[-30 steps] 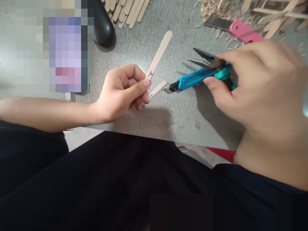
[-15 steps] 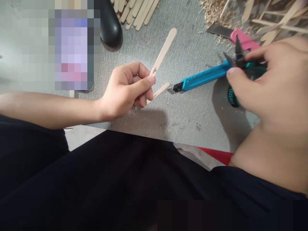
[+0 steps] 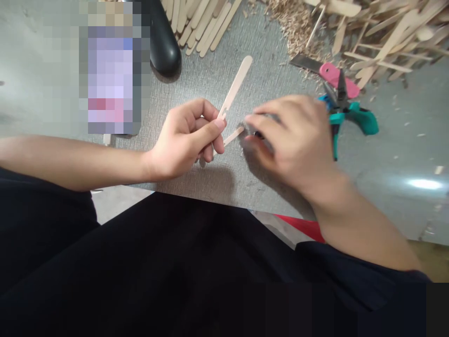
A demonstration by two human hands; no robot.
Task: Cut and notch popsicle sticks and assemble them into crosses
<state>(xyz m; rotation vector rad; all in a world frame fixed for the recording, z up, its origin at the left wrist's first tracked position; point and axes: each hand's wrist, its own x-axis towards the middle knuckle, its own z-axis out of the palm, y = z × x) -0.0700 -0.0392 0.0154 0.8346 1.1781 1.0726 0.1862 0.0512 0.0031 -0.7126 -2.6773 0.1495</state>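
Observation:
My left hand pinches a wooden craft stick between thumb and fingers. The stick tilts up to the right and has a small notch just above my thumb. A second thin wooden piece shows below my fingers; whether I hold it too is unclear. Close to its tip, my right hand, somewhat blurred, hovers with fingers apart and nothing visible between them. It covers most of the blue utility knife. Green-handled pliers lie just right of that hand, jaws spread.
Behind the pliers lies a pink-handled blade. Wood shavings and a heap of cut sticks cover the back right. Unused-looking craft sticks, a black rounded object and a blurred-out phone-like device occupy the back left.
My right hand has let go of the pliers and moved left over the blue knife. The pliers now rest on the table. My left hand keeps its hold on the stick.

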